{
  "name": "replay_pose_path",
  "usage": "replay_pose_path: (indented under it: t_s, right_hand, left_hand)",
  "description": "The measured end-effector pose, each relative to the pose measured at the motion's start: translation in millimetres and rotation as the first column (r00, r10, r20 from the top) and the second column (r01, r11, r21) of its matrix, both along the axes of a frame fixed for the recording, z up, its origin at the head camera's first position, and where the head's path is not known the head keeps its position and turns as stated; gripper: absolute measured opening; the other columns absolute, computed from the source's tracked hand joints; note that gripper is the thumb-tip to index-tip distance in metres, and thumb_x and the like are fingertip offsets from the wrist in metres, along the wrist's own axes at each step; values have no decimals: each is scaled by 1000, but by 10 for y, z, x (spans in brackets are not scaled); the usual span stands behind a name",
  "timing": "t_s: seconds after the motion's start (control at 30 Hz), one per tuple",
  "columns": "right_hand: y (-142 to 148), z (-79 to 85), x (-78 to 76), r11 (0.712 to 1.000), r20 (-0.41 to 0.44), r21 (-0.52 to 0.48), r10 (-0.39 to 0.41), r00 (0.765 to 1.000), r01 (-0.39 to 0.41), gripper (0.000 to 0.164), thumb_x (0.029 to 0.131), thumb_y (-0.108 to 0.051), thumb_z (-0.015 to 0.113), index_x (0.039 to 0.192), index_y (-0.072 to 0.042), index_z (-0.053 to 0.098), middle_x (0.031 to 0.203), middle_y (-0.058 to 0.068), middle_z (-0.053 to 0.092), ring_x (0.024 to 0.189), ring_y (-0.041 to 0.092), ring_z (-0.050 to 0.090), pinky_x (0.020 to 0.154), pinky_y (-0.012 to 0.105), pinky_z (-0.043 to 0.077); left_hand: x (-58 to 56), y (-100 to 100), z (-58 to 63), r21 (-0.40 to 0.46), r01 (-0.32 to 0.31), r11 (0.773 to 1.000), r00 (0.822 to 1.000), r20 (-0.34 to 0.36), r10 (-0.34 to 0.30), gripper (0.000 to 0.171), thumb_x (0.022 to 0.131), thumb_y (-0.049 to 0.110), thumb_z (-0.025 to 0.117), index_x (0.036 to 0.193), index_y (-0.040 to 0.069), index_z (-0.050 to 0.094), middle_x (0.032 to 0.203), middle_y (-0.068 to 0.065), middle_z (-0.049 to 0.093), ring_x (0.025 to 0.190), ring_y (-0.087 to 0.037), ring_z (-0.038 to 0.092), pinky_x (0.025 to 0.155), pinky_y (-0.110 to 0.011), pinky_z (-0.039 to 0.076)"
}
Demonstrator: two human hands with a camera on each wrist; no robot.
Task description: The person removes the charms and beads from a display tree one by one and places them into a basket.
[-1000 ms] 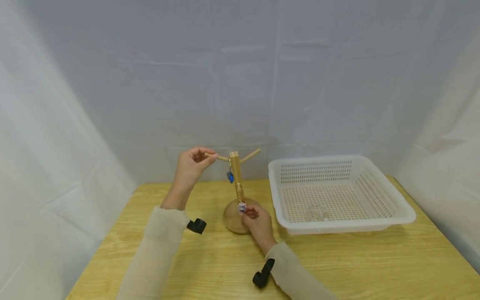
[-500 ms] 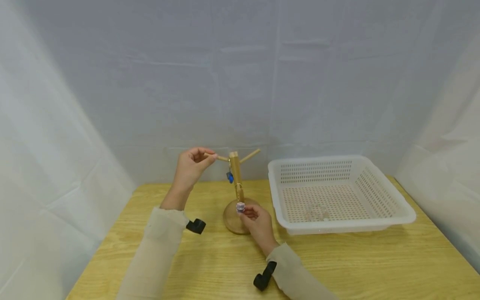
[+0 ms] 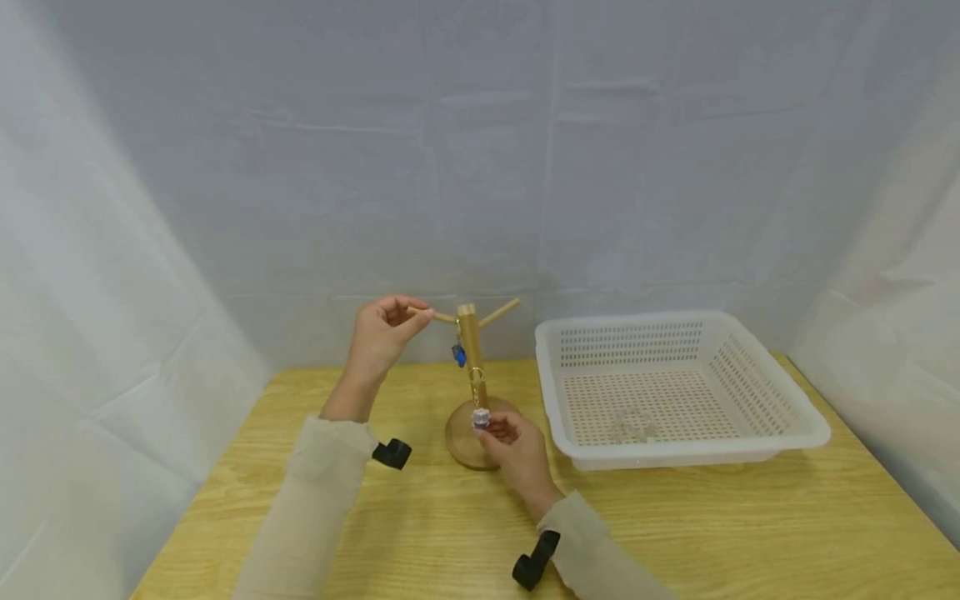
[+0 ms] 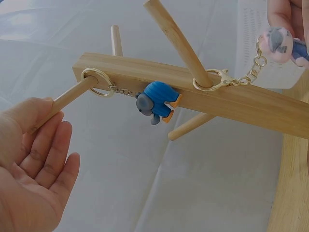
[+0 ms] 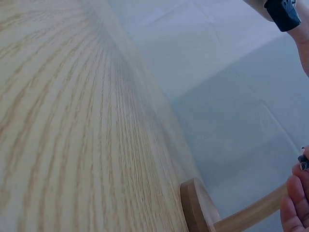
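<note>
A wooden peg stand (image 3: 470, 343) rises from a round base. My left hand (image 3: 377, 340) pinches one of its upper pegs (image 4: 67, 100) between thumb and forefinger, the other fingers loosely bent. On that peg hangs a keychain with a blue-and-grey figure (image 4: 157, 99), its ring close to the post. Lower down, a second keychain's gold ring (image 4: 205, 83) encircles another peg near its root. Its chain leads to a small pink-and-blue figure (image 3: 481, 418), which my right hand (image 3: 522, 457) pinches low over the base. The right wrist view catches only the edge of that hand.
A white perforated plastic basket (image 3: 690, 451) stands right of the stand, with a small clear, pinkish item (image 3: 634, 423) lying inside. Further pegs (image 4: 176, 43) stick out from the post. Behind the wooden table (image 3: 420, 533) hangs a white sheet (image 3: 480, 183).
My right hand and the pink-and-blue figure have shifted very slightly toward me and left. The left hand keeps its grip on the peg.
</note>
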State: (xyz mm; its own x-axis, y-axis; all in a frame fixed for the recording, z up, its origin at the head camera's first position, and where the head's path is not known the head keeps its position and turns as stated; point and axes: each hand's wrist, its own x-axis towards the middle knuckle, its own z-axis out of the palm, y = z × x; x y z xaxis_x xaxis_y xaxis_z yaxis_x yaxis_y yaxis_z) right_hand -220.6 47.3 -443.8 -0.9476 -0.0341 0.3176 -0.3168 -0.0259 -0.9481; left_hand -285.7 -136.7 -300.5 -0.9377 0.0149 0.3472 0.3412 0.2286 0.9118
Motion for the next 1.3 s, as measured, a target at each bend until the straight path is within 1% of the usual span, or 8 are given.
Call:
replay_pose_path:
  t_s: [0.17,0.37,0.57,0.73,1.03,1.17,1.3]
  right_hand:
    - [26,20,28,1000,-8,-16,16,1000,-16,14,80,5,70,93,9,65,93,20,67,77,10,60,69,20,51]
    - [45,62,66,1000,-37,-6,16,999,-16,14,80,5,70,93,7,65,93,19,67,78,10,61,69,21,52]
    - [62,130,108,1000,-65,-8,24,998,-25,13,80,6,69,93,9,65,92,21,67,78,13,61,69,22,52]
    - [82,164,131,1000,-82,9,22,996,-21,13,81,6,69,93,8,65,92,20,67,78,11,60,71,24,52]
    - [117,250,183,999,-66,-12,47,997,-48,13,83,3,68,95,7,65,95,18,66,81,9,59,76,28,52]
    - [119,274,206,999,-74,-8,41,996,-42,13,83,3,68,95,7,65,95,18,66,82,9,59,76,28,52]
    - [119,298,228,1000,-94,7,21,995,-20,13,82,3,69,94,6,65,94,17,67,81,8,59,75,26,52]
  left_hand:
    - [1,6,4,2,-4,1000,1000,6,4,25,85,19,72,98,0,65,85,3,65,82,-12,61,80,-23,52]
    - [-6,8,9,6,-3,1000,1000,1,3,23,85,16,72,99,-2,65,84,4,65,80,-10,61,79,-21,52]
    - [-10,12,18,4,-6,1000,1000,7,6,23,85,16,72,98,-1,65,83,4,65,80,-12,61,79,-22,52]
    - [-2,20,30,-9,-12,1000,1000,9,12,24,85,17,72,100,0,65,84,4,65,83,-13,61,79,-22,52]
    - [0,29,40,17,3,1000,1000,-7,-3,19,85,14,72,97,1,66,81,6,65,80,-12,62,78,-20,52]
    - [5,20,29,19,6,1000,1000,-7,-6,17,85,14,72,96,3,66,80,6,65,81,-15,62,77,-21,52]
    - [6,8,14,9,-2,1000,1000,-5,2,20,85,16,72,96,1,66,80,6,65,79,-13,61,77,-21,52]
